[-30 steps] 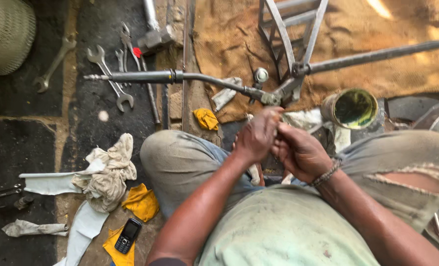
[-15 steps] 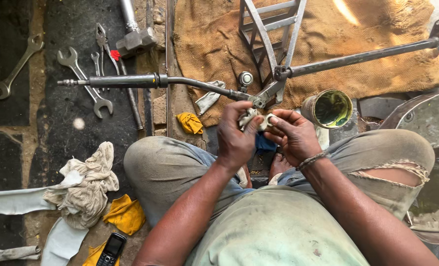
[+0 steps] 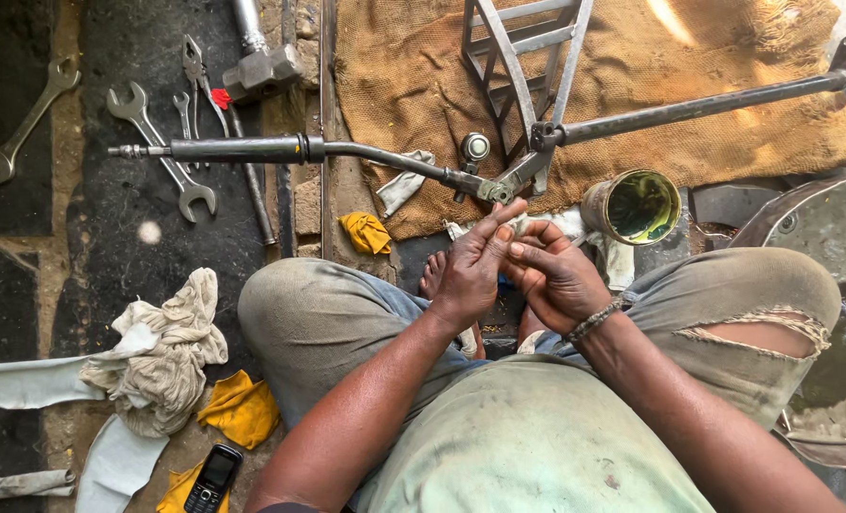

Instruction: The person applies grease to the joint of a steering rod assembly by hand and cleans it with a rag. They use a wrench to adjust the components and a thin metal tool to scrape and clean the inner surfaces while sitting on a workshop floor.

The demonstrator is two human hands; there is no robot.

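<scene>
Close together over the lap, left hand (image 3: 470,271) and right hand (image 3: 556,280), fingers (image 3: 537,255) interlaced and rubbing, palms pressed near one another; whether some small part sits pinched between them, cannot tell. Just beyond the fingertips, touching or nearly so, the grey steel linkage joint (image 3: 499,190) where a bent dark metal rod (image 3: 347,152) meets a long straight grey bar (image 3: 698,104). Judged stiff, heavy and likely greasy, hence slippery; best gripped on the thicker black sleeve (image 3: 238,148) or close beside the joint. Right of the hands, a rusty open tin of yellow-green grease (image 3: 637,206). Underneath, a coarse brown burlap sack (image 3: 404,85) bearing a grey metal frame (image 3: 523,43). Farther left on the dark stone floor (image 3: 138,285), silver open-ended spanners (image 3: 162,147), a hammer (image 3: 257,62), crumpled off-white rags (image 3: 162,356), yellow cloth scraps (image 3: 241,408), a black mobile phone (image 3: 212,475).
</scene>
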